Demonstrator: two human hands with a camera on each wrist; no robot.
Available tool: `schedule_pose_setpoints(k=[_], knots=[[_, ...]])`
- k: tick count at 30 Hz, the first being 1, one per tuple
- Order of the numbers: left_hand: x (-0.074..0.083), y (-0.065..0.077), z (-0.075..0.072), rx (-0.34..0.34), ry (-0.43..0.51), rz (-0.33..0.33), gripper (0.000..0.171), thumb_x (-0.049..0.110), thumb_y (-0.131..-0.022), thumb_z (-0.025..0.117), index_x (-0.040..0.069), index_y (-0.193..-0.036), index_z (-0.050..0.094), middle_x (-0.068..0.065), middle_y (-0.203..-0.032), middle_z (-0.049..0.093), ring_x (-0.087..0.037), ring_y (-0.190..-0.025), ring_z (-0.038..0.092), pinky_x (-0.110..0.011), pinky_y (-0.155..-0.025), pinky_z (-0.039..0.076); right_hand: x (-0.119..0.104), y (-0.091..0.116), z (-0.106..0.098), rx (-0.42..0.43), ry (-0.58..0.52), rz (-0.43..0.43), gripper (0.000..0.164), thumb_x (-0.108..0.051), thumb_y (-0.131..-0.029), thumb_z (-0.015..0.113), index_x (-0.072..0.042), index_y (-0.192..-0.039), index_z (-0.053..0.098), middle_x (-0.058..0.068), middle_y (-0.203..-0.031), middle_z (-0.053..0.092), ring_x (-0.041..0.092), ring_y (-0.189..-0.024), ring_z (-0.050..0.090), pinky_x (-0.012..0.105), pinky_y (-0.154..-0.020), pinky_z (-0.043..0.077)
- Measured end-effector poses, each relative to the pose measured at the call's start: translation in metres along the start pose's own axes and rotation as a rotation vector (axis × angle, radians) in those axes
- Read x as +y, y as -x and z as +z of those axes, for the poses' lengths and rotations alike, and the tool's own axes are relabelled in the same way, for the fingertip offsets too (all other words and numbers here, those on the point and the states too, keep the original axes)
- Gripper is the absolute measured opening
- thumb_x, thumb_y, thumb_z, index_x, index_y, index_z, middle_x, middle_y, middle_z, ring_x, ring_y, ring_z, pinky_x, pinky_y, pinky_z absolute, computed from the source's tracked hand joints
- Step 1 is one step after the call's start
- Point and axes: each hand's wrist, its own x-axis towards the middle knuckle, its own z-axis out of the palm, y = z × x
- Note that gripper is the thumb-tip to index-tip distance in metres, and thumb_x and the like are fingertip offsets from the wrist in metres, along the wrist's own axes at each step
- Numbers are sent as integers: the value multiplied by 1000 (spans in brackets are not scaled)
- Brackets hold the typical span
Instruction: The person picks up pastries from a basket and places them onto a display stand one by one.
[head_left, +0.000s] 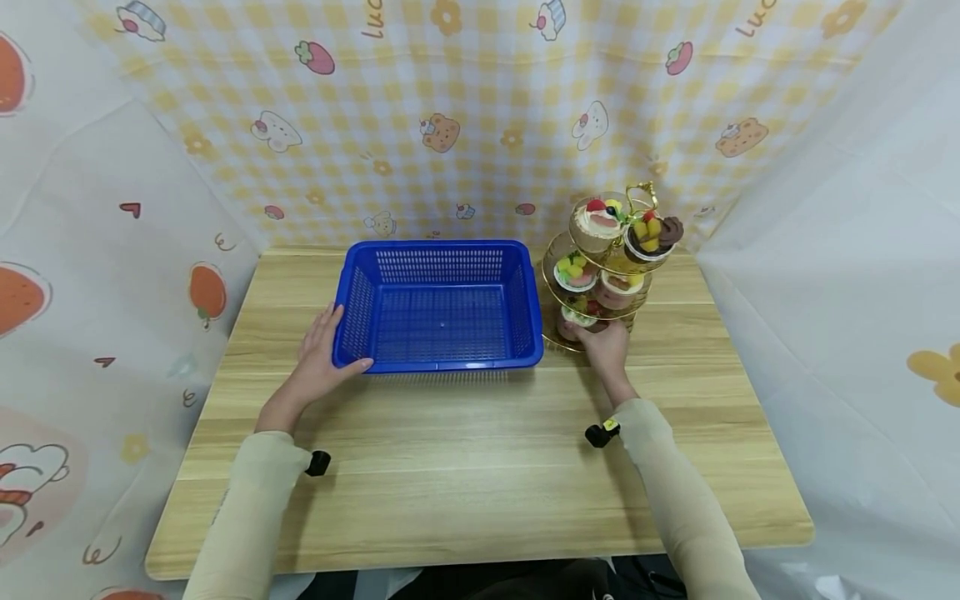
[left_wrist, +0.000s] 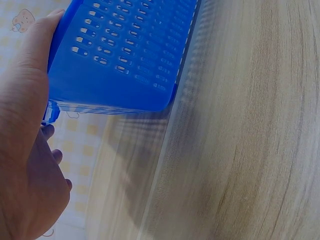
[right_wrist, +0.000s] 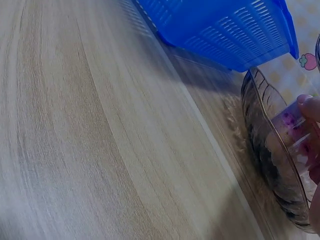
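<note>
A blue plastic basket (head_left: 438, 367) with slotted sides stands on the wooden table. At its front left corner is my left hand (head_left: 321, 354), thumb laid along the front rim and fingers spread by the left side. To the basket's right rises a three-tier clear stand (head_left: 551, 287) with gold rims, bearing several dessert cups topped with fruit. My right hand (head_left: 609, 346) reaches into the bottom tier and grips a dessert cup (head_left: 576, 318) there. In the right wrist view, the thumb presses on the clear cup (right_wrist: 292, 125), inside the scalloped bowl of that tier (right_wrist: 267, 150).
Above, the stand's top tier holds a cream dessert cup (head_left: 596, 225) and a chocolate one (head_left: 647, 242). Two more cups sit on the middle tier. A gold handle (head_left: 643, 196) tops the stand. Behind the table (head_left: 420, 475) hangs a yellow checked curtain (head_left: 337, 150).
</note>
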Motion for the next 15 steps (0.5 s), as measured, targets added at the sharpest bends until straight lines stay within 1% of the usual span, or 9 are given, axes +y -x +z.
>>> schedule_pose_setpoints(k=[5,7,12,15], knots=[[-1,1,0,1,-1,-3,113,51,-84,73,23,-160,-7,-10,-169,-10,-41,-154,-11,-73,-116,-3,2,-2,3,-17,28,-23,58,-29,-68,90,5,-109,66,22,-104,72,33,-99,66,44,-85,50],[-2,1,0,4,1,-2,113,51,-85,73,24,-160,-7,-9,-169,-10,-41,-154,-11,-73,-116,-3,2,-3,4,-21,46,-23,57,-30,-68,90,6,-106,67,24,-101,72,33,-96,66,45,-83,50],[-4,1,0,7,0,6,112,51,-85,72,24,-160,-7,-8,-169,-11,-41,-154,-11,-73,-116,-3,0,-3,3,-43,55,-8,63,-30,-69,89,6,-114,64,25,-109,70,36,-105,64,50,-92,50],[-4,0,0,10,-2,8,112,51,-85,72,25,-160,-7,-8,-169,-11,-40,-155,-12,-74,-116,-3,-1,-2,1,-63,47,1,64,-29,-70,88,4,-118,62,24,-114,69,36,-109,63,50,-96,49]])
